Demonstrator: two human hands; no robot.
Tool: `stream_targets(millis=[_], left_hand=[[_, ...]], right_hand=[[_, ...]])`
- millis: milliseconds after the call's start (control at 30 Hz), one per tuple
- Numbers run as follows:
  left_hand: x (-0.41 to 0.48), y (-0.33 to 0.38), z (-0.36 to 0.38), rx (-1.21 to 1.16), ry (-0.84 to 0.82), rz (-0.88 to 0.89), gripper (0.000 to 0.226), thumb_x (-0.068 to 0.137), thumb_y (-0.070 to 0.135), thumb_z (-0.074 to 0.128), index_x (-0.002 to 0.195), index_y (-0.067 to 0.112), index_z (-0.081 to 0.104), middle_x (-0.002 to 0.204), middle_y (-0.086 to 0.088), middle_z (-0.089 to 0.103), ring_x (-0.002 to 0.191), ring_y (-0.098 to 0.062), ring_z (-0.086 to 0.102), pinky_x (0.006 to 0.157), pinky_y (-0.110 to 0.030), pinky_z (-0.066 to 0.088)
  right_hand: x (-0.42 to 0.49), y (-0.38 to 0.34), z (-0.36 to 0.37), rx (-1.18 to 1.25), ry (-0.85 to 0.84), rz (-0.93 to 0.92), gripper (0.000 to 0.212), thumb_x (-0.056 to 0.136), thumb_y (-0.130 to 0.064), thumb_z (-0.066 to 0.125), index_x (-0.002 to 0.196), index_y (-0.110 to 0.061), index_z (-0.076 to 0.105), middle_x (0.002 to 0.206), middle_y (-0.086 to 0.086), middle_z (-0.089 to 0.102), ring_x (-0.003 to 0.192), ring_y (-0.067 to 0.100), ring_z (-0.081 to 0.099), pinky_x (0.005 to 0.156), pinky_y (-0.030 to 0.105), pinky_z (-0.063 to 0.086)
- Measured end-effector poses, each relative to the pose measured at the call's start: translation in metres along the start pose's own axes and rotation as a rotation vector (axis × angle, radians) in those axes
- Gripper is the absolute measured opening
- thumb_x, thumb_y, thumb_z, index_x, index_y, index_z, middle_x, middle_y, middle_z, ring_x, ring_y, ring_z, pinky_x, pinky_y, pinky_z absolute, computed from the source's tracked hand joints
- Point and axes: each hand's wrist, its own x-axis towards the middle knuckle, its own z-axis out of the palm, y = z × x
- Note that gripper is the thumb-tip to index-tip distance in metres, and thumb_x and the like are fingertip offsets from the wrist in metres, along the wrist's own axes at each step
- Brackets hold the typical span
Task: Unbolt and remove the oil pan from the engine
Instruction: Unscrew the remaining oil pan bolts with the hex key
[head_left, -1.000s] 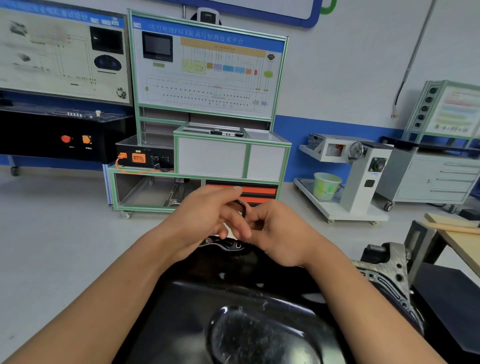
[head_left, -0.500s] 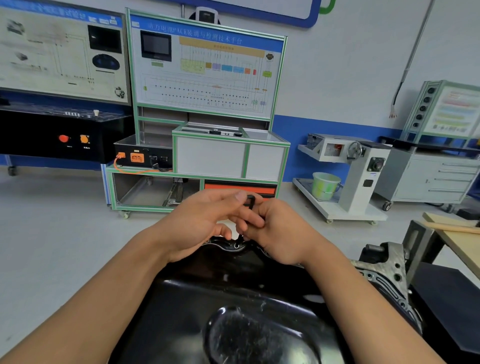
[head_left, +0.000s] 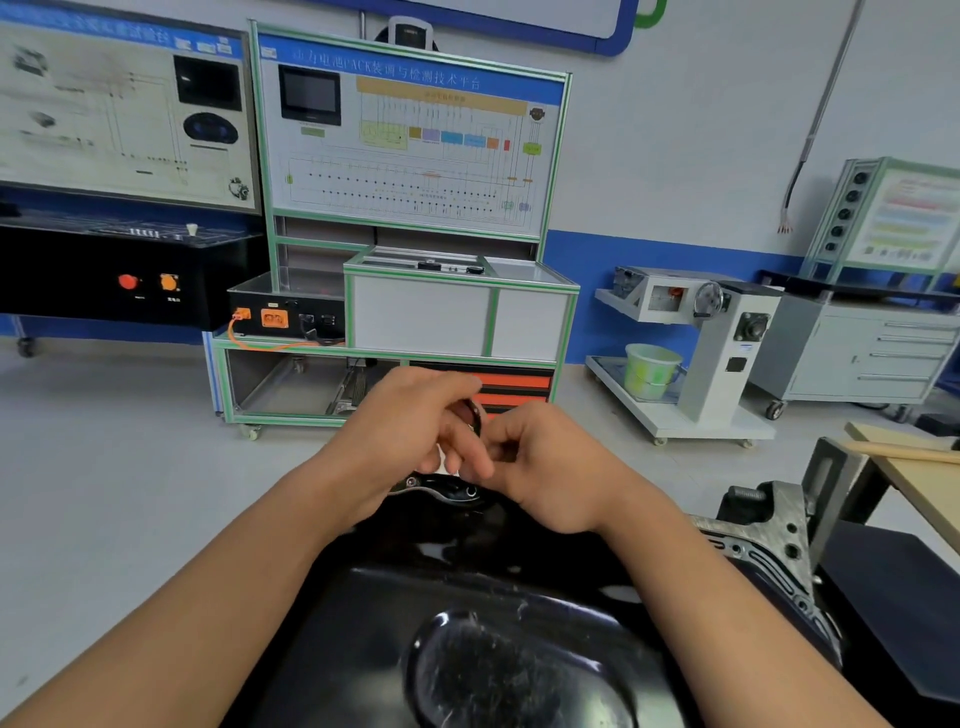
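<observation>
"Oil pan (head_left: 363, 623): where is it?"

"Bottom centre, black and glossy, sump side up. It sits on the engine (head_left: 769, 525), whose grey casting shows at the right. I judge it is not lifted off yet."

"Start at the left. What is the left hand (head_left: 410, 431) doing?"

"It hangs over the pan's far flange (head_left: 441, 488). Its fingers are curled in, and they pinch a small dark piece (head_left: 474, 413) at the tips. It may be a bolt or a bit of a tool; it is too small to tell."

"Why hold it up there?"

"My guess is that it came from that edge, or goes to it. Bolt holes show in the flange just below."

"And the right hand (head_left: 550, 467)?"

"Just beside the left, knuckles touching it, fingers curled toward the same piece. Whether it grips the piece or only steadies it, I cannot tell; the fingertips hide each other."

"Why 2 hands on 1 small part?"

"Likely for control, since a drop would send it off the pan's sloped skin to the floor."
</observation>
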Motion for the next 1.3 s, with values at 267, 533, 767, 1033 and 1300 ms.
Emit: stream_targets(millis=[267, 533, 767, 1033, 1300], left_hand=[[-0.005, -0.003, -0.010, -0.181, -0.293, 0.024, 0.038, 0.086, 0.029, 0.055, 0.113, 0.006, 0.069, 0.100, -0.022, 0.074, 0.079, -0.017, 0.059, 0.063, -0.026, 0.044], [-0.004, -0.002, 0.006, 0.169, 0.009, 0.189, 0.026, 0.088, 0.034, 0.069, 0.081, 0.009, 0.064, 0.063, -0.008, 0.073, 0.052, -0.010, 0.059, 0.054, -0.013, 0.046], [-0.003, 0.002, 0.005, 0.106, 0.145, 0.034, 0.040, 0.097, 0.026, 0.050, 0.062, 0.008, 0.061, 0.043, -0.016, 0.059, 0.036, -0.016, 0.043, 0.044, -0.024, 0.035], [-0.006, 0.000, -0.009, -0.195, -0.258, -0.017, 0.030, 0.094, 0.021, 0.049, 0.105, 0.004, 0.072, 0.096, -0.026, 0.073, 0.075, -0.020, 0.056, 0.064, -0.030, 0.037], [-0.005, -0.002, -0.001, 0.013, -0.128, 0.073, 0.038, 0.070, 0.046, 0.078, 0.083, 0.014, 0.062, 0.073, -0.016, 0.074, 0.058, -0.014, 0.055, 0.055, -0.017, 0.040]], right_hand=[[0.000, 0.003, -0.003, -0.006, 0.058, 0.032, 0.026, 0.091, -0.014, 0.068, 0.065, -0.016, 0.063, 0.061, 0.002, 0.055, 0.059, 0.018, 0.048, 0.062, 0.039, 0.047], [-0.001, -0.005, -0.002, 0.018, 0.030, -0.036, 0.037, 0.089, -0.006, 0.064, 0.061, -0.030, 0.060, 0.066, 0.009, 0.058, 0.065, 0.016, 0.049, 0.072, 0.043, 0.051], [-0.001, -0.006, 0.001, 0.027, -0.024, -0.001, 0.028, 0.089, -0.010, 0.071, 0.064, -0.019, 0.066, 0.057, -0.002, 0.049, 0.058, 0.012, 0.039, 0.061, 0.032, 0.038], [-0.002, -0.003, -0.003, -0.016, 0.059, 0.004, 0.023, 0.090, -0.011, 0.067, 0.068, -0.011, 0.063, 0.064, 0.008, 0.058, 0.061, 0.015, 0.048, 0.066, 0.039, 0.049], [-0.004, -0.007, -0.003, 0.023, 0.043, -0.020, 0.025, 0.087, -0.004, 0.065, 0.065, -0.016, 0.064, 0.063, 0.005, 0.062, 0.061, 0.010, 0.050, 0.066, 0.034, 0.049]])
